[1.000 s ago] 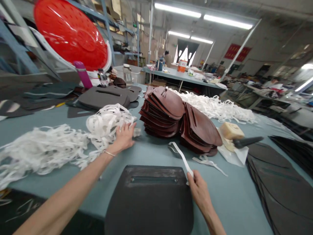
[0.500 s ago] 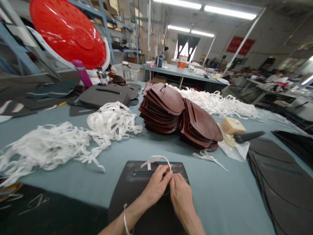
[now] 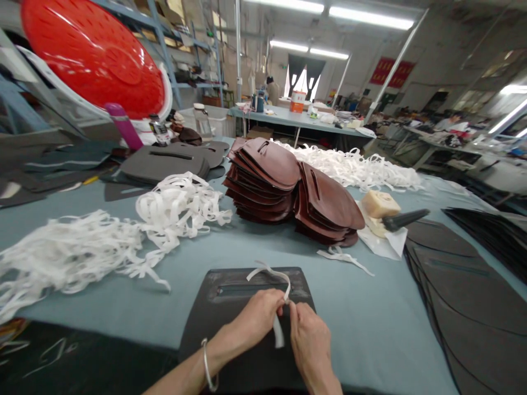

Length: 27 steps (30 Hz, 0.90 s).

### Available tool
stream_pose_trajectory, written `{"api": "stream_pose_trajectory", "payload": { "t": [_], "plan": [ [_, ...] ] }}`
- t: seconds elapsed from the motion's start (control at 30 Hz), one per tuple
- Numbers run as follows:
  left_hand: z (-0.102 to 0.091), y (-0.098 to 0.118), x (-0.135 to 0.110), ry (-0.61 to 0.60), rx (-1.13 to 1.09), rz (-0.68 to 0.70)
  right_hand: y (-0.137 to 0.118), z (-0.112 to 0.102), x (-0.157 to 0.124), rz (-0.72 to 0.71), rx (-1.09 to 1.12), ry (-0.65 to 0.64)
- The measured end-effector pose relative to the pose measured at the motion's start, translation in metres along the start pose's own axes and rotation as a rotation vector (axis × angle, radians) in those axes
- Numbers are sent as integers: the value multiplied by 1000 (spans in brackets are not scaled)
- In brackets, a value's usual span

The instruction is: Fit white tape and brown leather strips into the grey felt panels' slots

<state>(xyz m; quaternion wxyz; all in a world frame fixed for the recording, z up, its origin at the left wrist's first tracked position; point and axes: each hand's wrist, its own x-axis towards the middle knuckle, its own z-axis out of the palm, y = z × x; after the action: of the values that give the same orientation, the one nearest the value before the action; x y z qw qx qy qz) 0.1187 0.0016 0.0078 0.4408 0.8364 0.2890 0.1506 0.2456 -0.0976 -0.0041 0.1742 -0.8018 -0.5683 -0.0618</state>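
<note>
Together, the left hand (image 3: 257, 321) and right hand (image 3: 308, 341) pinch a white strap (image 3: 279, 332) between closed fingers, just above a dark slotted panel (image 3: 251, 281) lying on the grey-blue surface (image 3: 123, 312). The strap's loop arcs over the panel's slot. Tangled white straps (image 3: 177, 206) lie to the left; stacked brown panels (image 3: 263, 175) sit ahead.

A narrow white strap (image 3: 278, 332) arches over a dark rounded panel (image 3: 251, 280) at bottom centre of the frame, its end seemingly near the panel's long horizontal slot.
</note>
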Motion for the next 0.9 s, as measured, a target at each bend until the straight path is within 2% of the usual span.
{"api": "stream_pose_trajectory", "payload": {
  "t": [0.1, 0.17, 0.23, 0.33, 0.4, 0.43, 0.5, 0.57, 0.6, 0.67, 0.73, 0.8, 0.9],
  "plan": [
    [-27, -18, -1, -16, 143, -34, 32, -8, -2, 173, -11, 50],
    [-63, -30, 3, 30, 217, -121, 52, -16, -4, 237, 95, 48],
    [-110, -40, 11, 158, 331, -226, 64, -24, -7, 273, 284, 4],
    [-177, -49, 23, 327, 470, -379, 63, -32, -8, 314, 540, -32],
    [-203, -49, 25, 451, 570, -415, 54, -34, -5, 312, 661, -41],
    [-207, -47, 24, 527, 640, -414, 49, -33, -3, 304, 715, -53],
    [-198, -39, 16, 643, 741, -366, 37, -31, 1, 276, 807, -99],
    [-171, -26, 5, 642, 712, -241, 22, -29, 5, 234, 862, -157],
    [-152, -18, -1, 584, 637, -145, 13, -28, 5, 202, 877, -194],
    [-113, 0, -12, 362, 441, 46, -7, -28, 6, 94, 902, -264],
    [-79, 17, -21, 129, 279, 136, -23, -29, 8, -33, 939, -289],
    [-59, 27, -27, -30, 180, 106, -30, -30, 11, -93, 971, -262],
    [-60, 23, -33, -113, 97, -46, -18, -26, 19, -13, 915, -206]
  ]
}}
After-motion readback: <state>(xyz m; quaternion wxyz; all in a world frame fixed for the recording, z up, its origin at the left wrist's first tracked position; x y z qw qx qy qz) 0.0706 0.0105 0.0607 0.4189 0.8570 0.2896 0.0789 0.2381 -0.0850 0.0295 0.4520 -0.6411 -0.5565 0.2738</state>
